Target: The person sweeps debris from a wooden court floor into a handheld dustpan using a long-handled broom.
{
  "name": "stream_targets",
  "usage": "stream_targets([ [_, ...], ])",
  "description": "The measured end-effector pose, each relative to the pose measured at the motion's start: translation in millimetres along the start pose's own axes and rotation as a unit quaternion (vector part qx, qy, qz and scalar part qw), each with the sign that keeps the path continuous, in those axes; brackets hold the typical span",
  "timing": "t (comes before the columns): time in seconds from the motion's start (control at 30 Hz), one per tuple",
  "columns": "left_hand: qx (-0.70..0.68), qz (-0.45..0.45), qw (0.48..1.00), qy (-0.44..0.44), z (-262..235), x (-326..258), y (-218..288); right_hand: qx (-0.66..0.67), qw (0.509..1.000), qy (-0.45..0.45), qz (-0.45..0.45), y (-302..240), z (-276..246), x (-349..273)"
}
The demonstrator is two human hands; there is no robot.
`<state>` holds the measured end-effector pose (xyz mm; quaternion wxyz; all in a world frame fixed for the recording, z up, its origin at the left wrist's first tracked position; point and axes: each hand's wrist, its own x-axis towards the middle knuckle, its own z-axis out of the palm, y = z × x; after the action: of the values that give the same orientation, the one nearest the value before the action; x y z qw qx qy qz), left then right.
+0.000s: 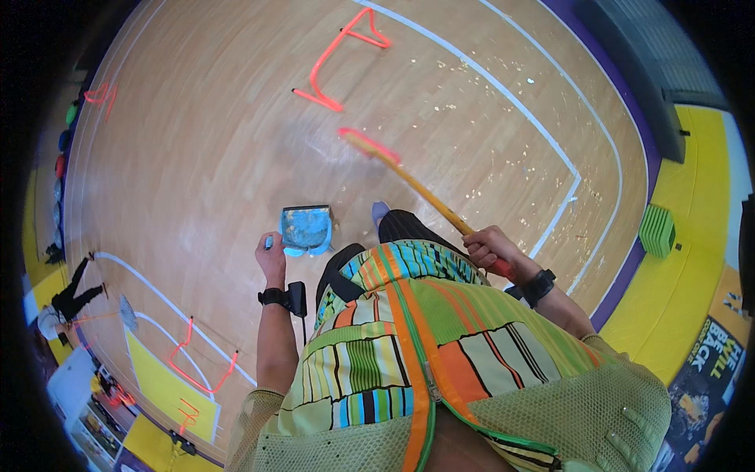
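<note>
My left hand [271,258] is closed around the blue upright handle of a dustpan [307,230], whose pan stands on the floor just to the right of that hand. Some debris seems to lie inside the pan. In my right hand [493,248] is a broom [429,197], gripped near the red end of its yellowish stick. The stick slants up and left to a pinkish-red head [370,145], slightly blurred, at the floor ahead of me. Small pale scraps [503,153] are scattered over the wooden floor to the right of the head.
An orange-red hurdle [318,71] stands ahead, and another hurdle [206,385] is at the lower left. Far left, another person [71,303] holds a long-handled mop or broom [128,313]. Green stacked steps [657,230] sit by yellow wall padding [696,173] on the right.
</note>
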<state>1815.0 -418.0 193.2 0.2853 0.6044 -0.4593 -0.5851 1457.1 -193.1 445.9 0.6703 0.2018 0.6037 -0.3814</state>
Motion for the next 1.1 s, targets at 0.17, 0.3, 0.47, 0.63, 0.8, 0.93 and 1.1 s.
stream_targets([
  [0.17, 0.024, 0.002, 0.999, -0.036, 44, 41, 32, 0.021, 1.000, -0.021, 0.002, -4, -16, -2],
  [0.3, 0.028, 0.000, 0.997, -0.065, 90, 81, 55, 0.089, 0.996, 0.013, -0.019, -28, -39, -1],
  [0.47, 0.052, -0.012, 0.993, -0.105, 147, 117, 71, 0.199, 0.973, 0.101, -0.063, -50, -76, -3],
  [0.63, 0.080, -0.003, 0.979, -0.189, 211, 146, 105, 0.328, 0.927, 0.162, -0.084, -75, -115, 2],
  [0.8, 0.097, 0.013, 0.963, -0.251, 278, 165, 143, 0.430, 0.866, 0.162, -0.199, -125, -167, -6],
  [0.93, 0.109, 0.009, 0.948, -0.297, 339, 177, 156, 0.465, 0.845, 0.136, -0.224, -151, -202, 32],
  [1.1, 0.129, 0.039, 0.926, -0.354, 422, 202, 182, 0.402, 0.899, 0.130, -0.110, -216, -149, 44],
])
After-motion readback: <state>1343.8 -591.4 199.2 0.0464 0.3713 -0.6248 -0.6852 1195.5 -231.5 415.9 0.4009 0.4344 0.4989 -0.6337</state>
